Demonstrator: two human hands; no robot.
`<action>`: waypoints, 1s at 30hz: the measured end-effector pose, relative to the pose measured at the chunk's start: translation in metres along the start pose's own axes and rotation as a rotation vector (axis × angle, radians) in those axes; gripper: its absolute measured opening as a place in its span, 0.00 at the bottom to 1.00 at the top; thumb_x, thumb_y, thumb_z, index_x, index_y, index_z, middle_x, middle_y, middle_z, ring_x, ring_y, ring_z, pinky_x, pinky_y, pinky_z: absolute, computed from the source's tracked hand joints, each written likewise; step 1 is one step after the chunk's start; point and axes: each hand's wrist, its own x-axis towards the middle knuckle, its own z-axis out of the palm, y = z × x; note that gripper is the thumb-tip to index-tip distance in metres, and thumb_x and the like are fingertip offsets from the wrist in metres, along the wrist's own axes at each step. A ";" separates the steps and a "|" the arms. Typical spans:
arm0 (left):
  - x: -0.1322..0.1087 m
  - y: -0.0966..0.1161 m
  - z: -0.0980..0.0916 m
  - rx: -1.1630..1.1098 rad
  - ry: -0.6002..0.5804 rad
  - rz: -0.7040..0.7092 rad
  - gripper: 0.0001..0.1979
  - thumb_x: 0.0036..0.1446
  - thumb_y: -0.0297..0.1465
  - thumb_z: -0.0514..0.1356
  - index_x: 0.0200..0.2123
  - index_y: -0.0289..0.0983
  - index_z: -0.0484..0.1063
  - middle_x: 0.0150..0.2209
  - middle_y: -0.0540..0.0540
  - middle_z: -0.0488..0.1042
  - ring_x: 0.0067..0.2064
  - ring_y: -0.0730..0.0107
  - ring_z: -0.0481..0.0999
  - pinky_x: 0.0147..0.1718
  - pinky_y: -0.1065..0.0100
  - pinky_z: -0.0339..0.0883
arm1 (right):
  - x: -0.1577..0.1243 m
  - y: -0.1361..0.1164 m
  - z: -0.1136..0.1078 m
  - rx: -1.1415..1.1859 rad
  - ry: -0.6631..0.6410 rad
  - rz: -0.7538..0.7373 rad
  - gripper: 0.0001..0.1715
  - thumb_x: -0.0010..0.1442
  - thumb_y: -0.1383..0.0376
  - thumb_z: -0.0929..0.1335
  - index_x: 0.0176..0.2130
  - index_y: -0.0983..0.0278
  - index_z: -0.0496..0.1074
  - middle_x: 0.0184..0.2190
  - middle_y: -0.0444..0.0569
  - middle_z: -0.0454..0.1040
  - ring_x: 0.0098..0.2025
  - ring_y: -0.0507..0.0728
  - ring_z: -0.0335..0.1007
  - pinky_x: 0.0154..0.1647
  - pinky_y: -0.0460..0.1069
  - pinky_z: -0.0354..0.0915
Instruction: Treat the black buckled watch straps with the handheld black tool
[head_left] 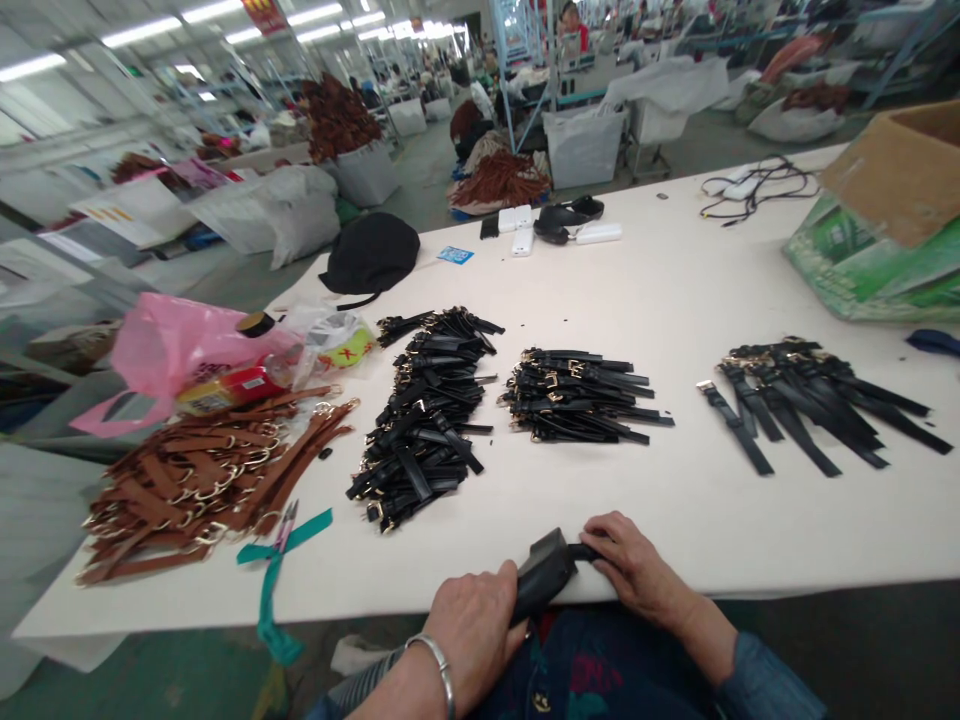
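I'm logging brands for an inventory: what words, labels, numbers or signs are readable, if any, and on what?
None reads clearly.
Pink bag: lettering, too blurred.
Red-and-yellow package: label, too small.
Blue packet: printing, too small.
Red hanging banner: marks, too blurred.
Green box: print, too blurred.

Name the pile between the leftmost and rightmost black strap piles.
The head view shows a third pile of black straps there, gold-toned buckles mostly leftward.
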 end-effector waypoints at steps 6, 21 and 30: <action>0.015 0.010 -0.003 0.001 0.032 0.010 0.16 0.52 0.37 0.49 0.43 0.38 0.61 0.35 0.42 0.75 0.38 0.58 0.74 0.36 0.60 0.65 | 0.005 -0.005 -0.004 0.035 0.038 0.001 0.25 0.55 0.74 0.59 0.52 0.61 0.61 0.43 0.54 0.66 0.44 0.58 0.62 0.45 0.55 0.63; -0.006 0.002 -0.001 0.020 0.020 -0.027 0.15 0.51 0.39 0.50 0.42 0.40 0.62 0.35 0.44 0.74 0.38 0.56 0.74 0.35 0.60 0.65 | 0.000 -0.001 0.003 0.045 0.033 0.000 0.20 0.57 0.70 0.61 0.50 0.61 0.63 0.43 0.55 0.66 0.44 0.59 0.61 0.44 0.57 0.63; 0.013 0.004 0.007 -0.059 0.093 -0.017 0.15 0.53 0.41 0.47 0.40 0.40 0.62 0.34 0.45 0.75 0.36 0.59 0.74 0.33 0.63 0.64 | -0.001 0.005 0.008 0.016 0.049 0.013 0.20 0.57 0.71 0.61 0.49 0.62 0.64 0.44 0.55 0.65 0.45 0.59 0.61 0.46 0.57 0.62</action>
